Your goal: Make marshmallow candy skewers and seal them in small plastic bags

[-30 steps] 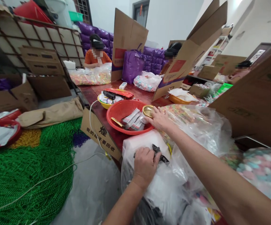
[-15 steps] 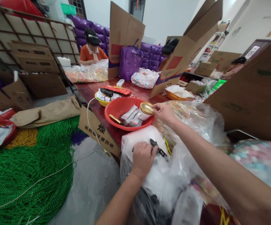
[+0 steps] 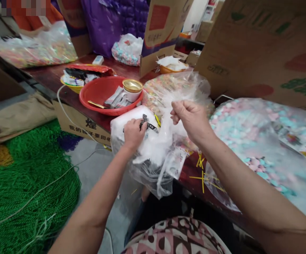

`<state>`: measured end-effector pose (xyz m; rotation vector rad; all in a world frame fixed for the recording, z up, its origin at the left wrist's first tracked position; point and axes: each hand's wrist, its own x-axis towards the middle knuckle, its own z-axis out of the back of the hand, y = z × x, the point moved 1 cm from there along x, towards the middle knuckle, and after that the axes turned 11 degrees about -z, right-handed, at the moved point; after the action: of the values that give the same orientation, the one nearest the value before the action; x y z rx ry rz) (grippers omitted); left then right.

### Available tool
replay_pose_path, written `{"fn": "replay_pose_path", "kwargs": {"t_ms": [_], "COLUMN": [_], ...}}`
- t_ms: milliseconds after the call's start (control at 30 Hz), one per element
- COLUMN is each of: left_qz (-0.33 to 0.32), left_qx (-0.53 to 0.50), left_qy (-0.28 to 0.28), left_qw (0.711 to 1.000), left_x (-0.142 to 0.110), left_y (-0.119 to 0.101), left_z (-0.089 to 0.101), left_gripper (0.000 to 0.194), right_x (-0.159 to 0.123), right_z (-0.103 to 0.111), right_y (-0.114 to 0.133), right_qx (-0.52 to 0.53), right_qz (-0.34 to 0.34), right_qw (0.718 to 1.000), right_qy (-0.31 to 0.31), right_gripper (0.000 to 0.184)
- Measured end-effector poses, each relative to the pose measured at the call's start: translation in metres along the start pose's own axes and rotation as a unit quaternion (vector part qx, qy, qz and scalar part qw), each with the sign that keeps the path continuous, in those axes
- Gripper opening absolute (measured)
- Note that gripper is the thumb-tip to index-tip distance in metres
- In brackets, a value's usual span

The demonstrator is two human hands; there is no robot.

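Note:
My left hand (image 3: pixel 133 134) rests on a clear plastic bag of white material (image 3: pixel 153 148). Its fingers are curled over a black strip with pale print (image 3: pixel 149 125). Raised above the bags to the right is my right hand (image 3: pixel 191 116), its fingertips pinched; whatever they hold is too small to make out. Beyond my left hand stands a red plastic basin (image 3: pixel 94 95). Inside it are a stack of printed packets (image 3: pixel 115 97) and a gold-coloured dish (image 3: pixel 132 85) on top of a white cup-like container (image 3: pixel 131 96).
A bag of pink and blue pieces (image 3: pixel 248 123) lies at right, near yellow twist ties (image 3: pixel 202 178). Behind are a yellow basket (image 3: pixel 76 88), cardboard boxes (image 3: pixel 248 53) and a purple bag (image 3: pixel 102 28). Green cord (image 3: pixel 31 190) covers the floor at left. A person in orange sits across.
My right hand has left the gold dish's edge and come back towards me, over the bags. My left hand stays at the black strip. The view has tilted down.

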<state>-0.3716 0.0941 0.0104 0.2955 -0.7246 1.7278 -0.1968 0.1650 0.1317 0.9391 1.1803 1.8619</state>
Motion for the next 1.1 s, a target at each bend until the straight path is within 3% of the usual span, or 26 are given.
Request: {"fn": "replay_pose_path", "kwargs": {"t_ms": [67, 167, 267, 400, 500, 667, 767, 933, 1100], "left_qz": [-0.021, -0.108, -0.220, -0.257, -0.241, -0.159, -0.102, 0.027, 0.016], "left_qx": [-0.028, -0.086, -0.154, -0.240, -0.330, -0.499, -0.528, -0.540, -0.588], "left_qy": [-0.053, -0.131, -0.086, 0.013, 0.059, 0.130, 0.153, 0.224, 0.271], "left_qw": [0.998, 0.982, 0.959, 0.936, 0.911, 0.842, 0.829, 0.811, 0.762], "left_x": [-0.004, -0.022, -0.043, -0.066, -0.079, -0.096, -0.106, -0.128, -0.136], "left_y": [-0.019, -0.062, -0.103, -0.133, -0.149, -0.185, -0.204, -0.228, -0.240], "left_z": [0.022, 0.061, 0.080, 0.077, 0.073, 0.063, 0.048, 0.027, 0.023], "left_gripper": [0.035, 0.038, 0.036, 0.032, 0.031, 0.036, 0.031, 0.025, 0.025], "right_x": [-0.029, -0.070, -0.103, -0.135, -0.160, -0.196, -0.211, -0.232, -0.244], "right_z": [0.005, 0.006, 0.011, 0.031, 0.049, 0.070, 0.080, 0.090, 0.095], "right_y": [-0.008, -0.016, -0.021, -0.029, -0.038, -0.056, -0.067, -0.084, -0.095], "right_qx": [0.042, 0.117, 0.151, 0.137, 0.167, 0.275, 0.314, 0.262, 0.307], "right_qz": [-0.031, -0.094, -0.102, -0.108, -0.148, -0.231, -0.251, -0.252, -0.265], "right_qw": [0.999, 0.988, 0.978, 0.972, 0.963, 0.933, 0.915, 0.931, 0.911], "right_qy": [0.001, 0.041, 0.102, 0.158, 0.151, 0.039, -0.012, -0.034, -0.076], "right_gripper": [0.032, 0.032, 0.035, 0.039, 0.031, 0.023, 0.026, 0.028, 0.024]}}
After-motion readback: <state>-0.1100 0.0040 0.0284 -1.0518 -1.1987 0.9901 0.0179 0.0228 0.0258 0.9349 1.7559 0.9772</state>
